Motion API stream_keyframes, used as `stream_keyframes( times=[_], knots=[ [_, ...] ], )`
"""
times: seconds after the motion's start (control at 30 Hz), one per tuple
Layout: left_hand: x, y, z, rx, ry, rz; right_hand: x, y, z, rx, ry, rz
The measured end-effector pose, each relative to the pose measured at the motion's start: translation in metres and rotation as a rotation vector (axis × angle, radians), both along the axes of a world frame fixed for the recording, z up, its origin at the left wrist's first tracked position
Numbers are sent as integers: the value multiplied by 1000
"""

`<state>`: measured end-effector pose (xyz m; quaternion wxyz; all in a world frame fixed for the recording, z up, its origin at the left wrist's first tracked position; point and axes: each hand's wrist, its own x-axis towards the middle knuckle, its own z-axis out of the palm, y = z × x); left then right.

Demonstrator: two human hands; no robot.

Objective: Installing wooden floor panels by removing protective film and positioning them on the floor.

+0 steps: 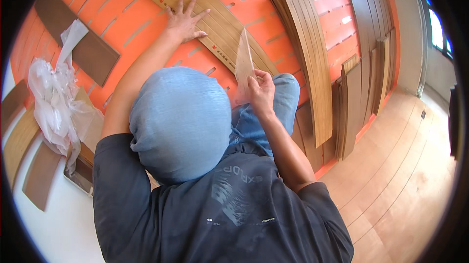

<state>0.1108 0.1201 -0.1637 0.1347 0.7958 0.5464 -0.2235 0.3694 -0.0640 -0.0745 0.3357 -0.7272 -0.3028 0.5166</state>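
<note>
My left hand (183, 24) lies with its fingers spread on a long yellow-brown plank (222, 31), which runs aslant over the orange sheet. Grooves and small red and dark print mark the plank's upturned face. Between the thumb and fingers of my right hand (263, 92), a thin pointed pale-brown piece (244, 65) stands with its tip up. It looks like a narrow wedge-shaped sheet or offcut; its material cannot be made out. The right hand is closed on its lower edge, beside my bent knee (286, 87), close to the plank's near end.
An orange slotted underlay (141, 23) covers the floor ahead. To the right lie a stack of brown planks (312, 62) and several darker boards (364, 13). Crumpled clear plastic (53, 97) and a dark brown plank (80, 40) are at the left. Bare tan flooring (386, 185) stretches at the lower right.
</note>
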Motion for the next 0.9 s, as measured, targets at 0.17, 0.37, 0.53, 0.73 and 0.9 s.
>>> stream_keyframes(
  times=[0.17, 0.37, 0.53, 0.73, 0.9],
  knots=[
    [4, 5, 2, -15, 30, -7, -18, -6, 24, 44, 7, 79],
    [3, 3, -3, -26, -24, 17, -38, -9, 63, 59, 41, 73],
    [-2, 1, 0, -18, -36, 18, -62, -13, 103, 76, 111, 57],
    [-10, 8, -8, -50, -104, 20, -72, -2, 135, 80, 173, 99],
    [-14, 13, 4, -17, -1287, -5, -57, 24, 147, -36, 178, 147]
  ],
)
